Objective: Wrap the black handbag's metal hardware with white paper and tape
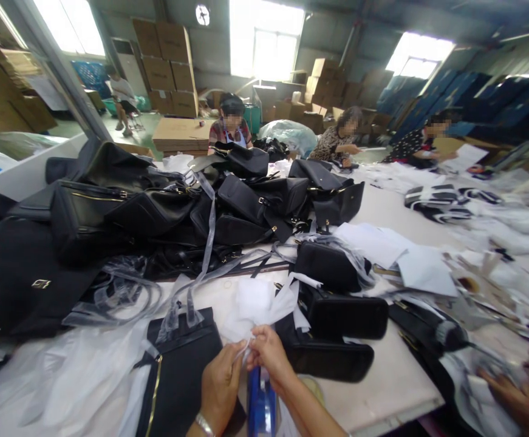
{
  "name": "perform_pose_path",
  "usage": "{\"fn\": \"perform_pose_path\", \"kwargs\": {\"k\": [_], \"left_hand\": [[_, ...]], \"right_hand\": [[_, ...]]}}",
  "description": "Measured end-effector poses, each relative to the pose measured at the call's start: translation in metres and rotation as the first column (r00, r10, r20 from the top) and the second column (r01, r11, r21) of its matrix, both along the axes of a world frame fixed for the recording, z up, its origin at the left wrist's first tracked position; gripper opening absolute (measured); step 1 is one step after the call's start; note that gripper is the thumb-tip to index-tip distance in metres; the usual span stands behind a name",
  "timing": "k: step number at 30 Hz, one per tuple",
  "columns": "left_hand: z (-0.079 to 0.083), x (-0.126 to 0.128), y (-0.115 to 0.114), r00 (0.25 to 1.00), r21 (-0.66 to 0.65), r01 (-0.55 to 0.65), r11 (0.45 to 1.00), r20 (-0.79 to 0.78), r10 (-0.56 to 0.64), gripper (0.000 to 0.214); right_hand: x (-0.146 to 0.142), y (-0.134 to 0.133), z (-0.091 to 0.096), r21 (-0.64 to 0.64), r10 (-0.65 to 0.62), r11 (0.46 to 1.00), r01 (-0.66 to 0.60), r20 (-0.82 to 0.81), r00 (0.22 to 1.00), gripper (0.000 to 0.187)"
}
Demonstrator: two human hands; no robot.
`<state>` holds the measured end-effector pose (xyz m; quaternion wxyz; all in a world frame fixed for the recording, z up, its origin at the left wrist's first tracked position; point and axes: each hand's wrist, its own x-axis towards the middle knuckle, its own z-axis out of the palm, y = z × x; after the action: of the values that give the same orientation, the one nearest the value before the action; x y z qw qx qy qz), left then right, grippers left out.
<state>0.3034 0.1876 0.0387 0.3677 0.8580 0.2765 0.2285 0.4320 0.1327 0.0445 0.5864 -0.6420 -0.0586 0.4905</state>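
My left hand (221, 382), with a bracelet at the wrist, pinches the near end of a thin white sheet (252, 303). My right hand (268, 352) is closed on the same end, its fingertips close to the left ones. Left of my hands lies a black bag (184, 358) with a gold zipper. Under my wrists is a shiny blue object (260, 400), partly hidden, whose kind I cannot make out. Several black bags (348, 315) lie just right of my hands, with white strips of sheet beside them.
A heap of black bags (155, 206) covers the table's far left. Clear plastic film (64, 376) lies at near left. White sheets (382, 246) are spread at right. Another person's hand (510, 394) handles white wrapping at lower right. Several people sit across the table.
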Motion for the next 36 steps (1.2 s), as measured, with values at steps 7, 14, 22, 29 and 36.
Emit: {"fn": "perform_pose_path", "kwargs": {"k": [7, 14, 22, 29, 36], "left_hand": [[0.001, 0.0, 0.0, 0.994, 0.112, 0.091, 0.99, -0.074, -0.083, 0.028], [0.005, -0.002, -0.01, 0.975, 0.2, 0.173, 0.964, -0.171, -0.14, 0.037], [0.016, -0.004, -0.003, 0.994, -0.705, -0.061, 0.706, 0.02, 0.107, 0.031], [0.035, 0.003, 0.004, 0.982, -0.942, 0.103, 0.319, 0.147, 0.117, 0.032], [0.025, -0.003, 0.006, 0.978, -0.927, 0.082, 0.367, 0.146, 0.149, 0.03]], "right_hand": [[0.004, -0.013, 0.007, 0.062, 0.06, 0.996, -0.059, -0.006, 0.998, 0.045], [0.003, -0.021, 0.001, 0.084, 0.068, 0.993, -0.081, 0.154, 0.986, 0.043], [0.003, -0.035, 0.012, 0.115, 0.16, 0.967, -0.226, 0.413, 0.897, 0.019], [0.0, -0.032, 0.041, 0.051, 0.276, 0.92, -0.388, 0.618, 0.736, 0.017], [-0.017, -0.06, 0.029, -0.035, 0.096, 0.995, -0.093, 0.578, 0.81, 0.027]]}}
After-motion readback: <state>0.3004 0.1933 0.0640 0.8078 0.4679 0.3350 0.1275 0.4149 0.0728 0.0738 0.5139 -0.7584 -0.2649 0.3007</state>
